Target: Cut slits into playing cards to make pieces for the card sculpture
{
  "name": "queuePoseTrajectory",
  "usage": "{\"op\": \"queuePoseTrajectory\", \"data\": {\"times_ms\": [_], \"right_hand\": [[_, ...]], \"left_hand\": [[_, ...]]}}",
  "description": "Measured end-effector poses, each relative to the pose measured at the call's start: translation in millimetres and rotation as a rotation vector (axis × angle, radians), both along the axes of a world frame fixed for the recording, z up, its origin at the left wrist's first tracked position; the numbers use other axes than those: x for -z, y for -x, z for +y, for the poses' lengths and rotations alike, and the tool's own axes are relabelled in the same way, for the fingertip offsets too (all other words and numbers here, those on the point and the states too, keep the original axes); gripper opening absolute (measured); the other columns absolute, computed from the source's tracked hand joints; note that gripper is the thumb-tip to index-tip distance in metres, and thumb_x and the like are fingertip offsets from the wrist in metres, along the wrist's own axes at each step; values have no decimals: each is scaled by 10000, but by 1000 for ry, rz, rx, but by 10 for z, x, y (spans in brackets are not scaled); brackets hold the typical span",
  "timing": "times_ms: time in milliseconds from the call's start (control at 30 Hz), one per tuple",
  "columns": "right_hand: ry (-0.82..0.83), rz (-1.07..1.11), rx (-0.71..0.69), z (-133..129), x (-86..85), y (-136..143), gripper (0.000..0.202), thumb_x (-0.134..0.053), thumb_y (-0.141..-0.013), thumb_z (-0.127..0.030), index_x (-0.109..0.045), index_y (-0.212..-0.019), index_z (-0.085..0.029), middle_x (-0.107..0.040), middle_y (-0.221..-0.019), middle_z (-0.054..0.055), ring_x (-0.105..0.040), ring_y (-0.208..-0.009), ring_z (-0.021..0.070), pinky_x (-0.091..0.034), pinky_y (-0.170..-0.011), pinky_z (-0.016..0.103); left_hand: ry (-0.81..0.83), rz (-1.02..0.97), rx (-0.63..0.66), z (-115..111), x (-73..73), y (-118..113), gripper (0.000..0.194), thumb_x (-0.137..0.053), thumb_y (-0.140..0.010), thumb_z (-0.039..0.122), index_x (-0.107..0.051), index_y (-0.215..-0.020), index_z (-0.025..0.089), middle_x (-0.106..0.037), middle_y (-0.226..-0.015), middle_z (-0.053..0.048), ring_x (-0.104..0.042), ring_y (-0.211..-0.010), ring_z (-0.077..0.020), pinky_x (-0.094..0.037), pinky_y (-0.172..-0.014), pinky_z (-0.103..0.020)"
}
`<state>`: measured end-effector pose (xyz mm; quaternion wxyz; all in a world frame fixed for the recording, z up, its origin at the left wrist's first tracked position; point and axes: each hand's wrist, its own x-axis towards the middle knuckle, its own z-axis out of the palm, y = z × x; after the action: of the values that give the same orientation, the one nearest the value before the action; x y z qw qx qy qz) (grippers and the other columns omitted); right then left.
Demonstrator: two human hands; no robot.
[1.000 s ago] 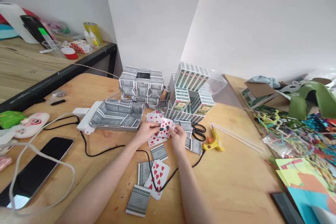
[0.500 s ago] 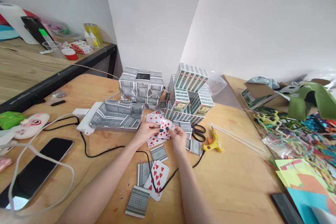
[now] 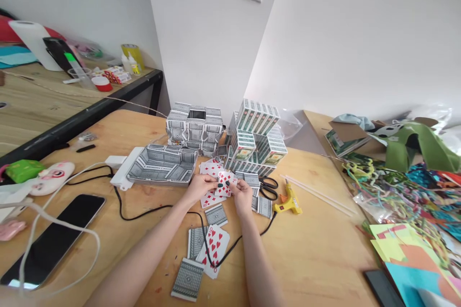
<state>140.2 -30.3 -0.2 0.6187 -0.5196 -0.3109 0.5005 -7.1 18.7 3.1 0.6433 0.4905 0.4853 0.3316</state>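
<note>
A red diamond playing card [image 3: 224,183] is pinched between my two hands, face up. My left hand [image 3: 202,187] grips its left edge, and my right hand [image 3: 242,195] grips the right edge, thumbs on the face. Beneath it lie more diamond cards [image 3: 211,198] on the table. Nearer me are a nine of hearts [image 3: 215,249] and grey-backed card pieces [image 3: 188,278]. Behind my hands stand an open tray covered in cards [image 3: 163,165] and a boxy card-covered model [image 3: 194,127]. Stacked card boxes [image 3: 245,146] rise at the back right.
Right of my hands lie black-handled scissors [image 3: 268,188], a yellow glue gun [image 3: 289,200] and white sticks [image 3: 319,195]. The glue gun's black cable [image 3: 162,207] loops across the table under my arms. A phone [image 3: 54,237] lies at left; coloured paper [image 3: 406,254] at right.
The camera view has tilted up slightly, so the scene sits lower. Both hands keep hold of the card, which has barely shifted.
</note>
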Motion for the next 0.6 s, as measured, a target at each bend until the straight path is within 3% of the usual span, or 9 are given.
{"op": "queuePoseTrajectory", "data": {"times_ms": [300, 600], "right_hand": [[42, 16, 2, 38, 48, -30, 290, -727, -534, -374, -551, -631, -165, -623, -569, -7, -517, -482, 117, -411, -497, 245], [40, 19, -1, 57, 41, -35, 292, -725, -530, -376, -537, -612, -168, -598, -535, -22, -505, -465, 112, -406, -493, 245]], "left_hand": [[86, -6, -25, 23, -58, -63, 142, -732, -556, 207, -632, -603, 118, -643, -594, -12, -598, -549, -120, -527, -594, -266], [95, 31, -59, 24, -103, -105, 177, -746, -531, 221, -605, -562, 118, -609, -530, 0, -552, -467, -101, -484, -480, -234]]}}
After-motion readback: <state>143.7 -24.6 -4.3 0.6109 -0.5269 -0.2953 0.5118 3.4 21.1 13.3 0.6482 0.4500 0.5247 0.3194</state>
